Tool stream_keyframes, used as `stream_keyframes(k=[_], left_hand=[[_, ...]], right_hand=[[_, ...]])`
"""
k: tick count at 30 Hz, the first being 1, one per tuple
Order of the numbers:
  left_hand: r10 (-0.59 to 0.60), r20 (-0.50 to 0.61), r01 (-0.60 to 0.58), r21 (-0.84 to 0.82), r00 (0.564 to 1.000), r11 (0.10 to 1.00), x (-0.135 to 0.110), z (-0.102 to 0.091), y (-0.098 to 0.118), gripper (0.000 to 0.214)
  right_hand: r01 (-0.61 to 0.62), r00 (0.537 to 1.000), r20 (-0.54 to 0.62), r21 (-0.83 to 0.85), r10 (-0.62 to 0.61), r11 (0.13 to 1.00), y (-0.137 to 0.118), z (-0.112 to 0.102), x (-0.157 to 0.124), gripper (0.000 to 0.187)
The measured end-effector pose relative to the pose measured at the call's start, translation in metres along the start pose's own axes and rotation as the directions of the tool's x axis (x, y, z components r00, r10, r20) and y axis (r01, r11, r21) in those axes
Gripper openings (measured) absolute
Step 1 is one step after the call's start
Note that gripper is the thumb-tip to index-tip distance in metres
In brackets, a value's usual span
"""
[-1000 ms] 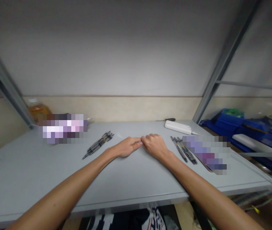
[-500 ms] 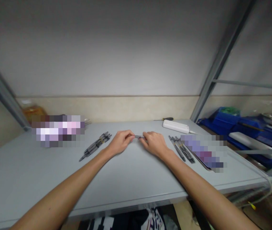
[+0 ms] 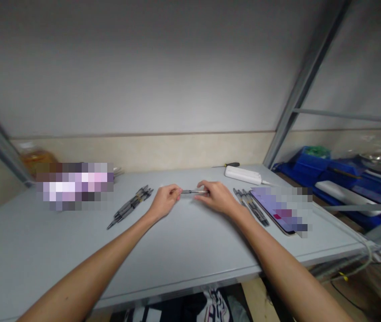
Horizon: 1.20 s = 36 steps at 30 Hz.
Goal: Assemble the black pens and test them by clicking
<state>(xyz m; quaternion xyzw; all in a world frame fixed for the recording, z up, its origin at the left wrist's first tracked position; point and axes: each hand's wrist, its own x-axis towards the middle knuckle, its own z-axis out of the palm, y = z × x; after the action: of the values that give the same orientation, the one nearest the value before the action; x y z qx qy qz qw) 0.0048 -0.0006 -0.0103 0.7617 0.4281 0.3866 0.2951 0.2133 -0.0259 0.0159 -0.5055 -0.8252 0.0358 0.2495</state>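
A slim grey pen (image 3: 187, 192) with a paler, shiny right part lies level between my two hands, just above the desk or on it. My left hand (image 3: 165, 200) is closed in a pinch around its left end. Around the other end, my right hand (image 3: 219, 196) has its thumb and forefinger spread apart; whether its other fingers touch the pen is hidden. A bunch of grey pens (image 3: 130, 206) lies slanted beside my left hand. Several similar pens (image 3: 253, 209) rest to the right of my right hand.
A phone (image 3: 270, 210), partly blurred out, lies right of the pens. Behind are a white power strip (image 3: 243, 175) with a cable and a screwdriver (image 3: 232, 165). A pixelated pinkish item (image 3: 76, 183) stands at left. Blue bins (image 3: 311, 162) sit beyond the right-hand frame post.
My right thumb and forefinger have opened away from the pen, showing more of its length. My left hand keeps its pinch. The view has shifted slightly.
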Motion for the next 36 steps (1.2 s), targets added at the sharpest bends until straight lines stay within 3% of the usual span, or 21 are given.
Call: stream_keyframes(k=[3,7,9,13,18,22,29,31,36], left_hand=[[-0.008,-0.022,0.008,0.001,1.0,1.0,0.001,0.0,-0.001,0.03],[-0.036,-0.019,0.036,-0.006,0.999,0.999,0.003,0.0,-0.004,0.029],[-0.039,-0.018,0.039,-0.01,0.999,0.999,0.003,0.001,-0.006,0.03],[-0.034,-0.031,0.034,0.001,0.999,0.999,0.002,0.001,-0.005,0.03],[-0.009,-0.08,0.016,0.083,0.997,0.996,-0.002,-0.001,0.004,0.03],[-0.006,-0.126,0.022,0.125,0.992,0.992,-0.002,-0.002,0.007,0.033],[0.001,-0.205,0.041,0.199,0.979,0.979,-0.001,0.0,0.003,0.043],[0.002,-0.216,0.046,0.219,0.976,0.975,-0.001,-0.001,0.003,0.043],[-0.02,-0.215,0.069,0.225,0.976,0.972,-0.002,-0.002,0.005,0.044]], right_hand=[[-0.07,0.995,0.086,0.148,0.058,0.987,0.006,-0.001,0.001,0.036],[-0.069,0.997,0.042,0.358,0.058,0.931,0.012,-0.001,0.002,0.021],[-0.091,0.996,0.042,0.412,0.081,0.907,0.013,-0.001,0.002,0.024],[-0.196,0.976,0.169,0.443,0.133,0.875,0.015,-0.003,0.003,0.036],[-0.17,0.985,0.128,0.572,0.117,0.803,0.017,-0.005,0.003,0.025],[-0.269,0.961,0.218,0.577,0.172,0.771,0.019,-0.004,0.004,0.03],[-0.209,0.977,0.103,0.591,0.184,0.779,0.015,-0.01,0.004,0.031],[-0.231,0.973,0.126,0.618,0.195,0.752,0.01,-0.012,0.003,0.037],[-0.226,0.972,0.11,0.695,0.209,0.683,0.008,-0.009,0.004,0.03]])
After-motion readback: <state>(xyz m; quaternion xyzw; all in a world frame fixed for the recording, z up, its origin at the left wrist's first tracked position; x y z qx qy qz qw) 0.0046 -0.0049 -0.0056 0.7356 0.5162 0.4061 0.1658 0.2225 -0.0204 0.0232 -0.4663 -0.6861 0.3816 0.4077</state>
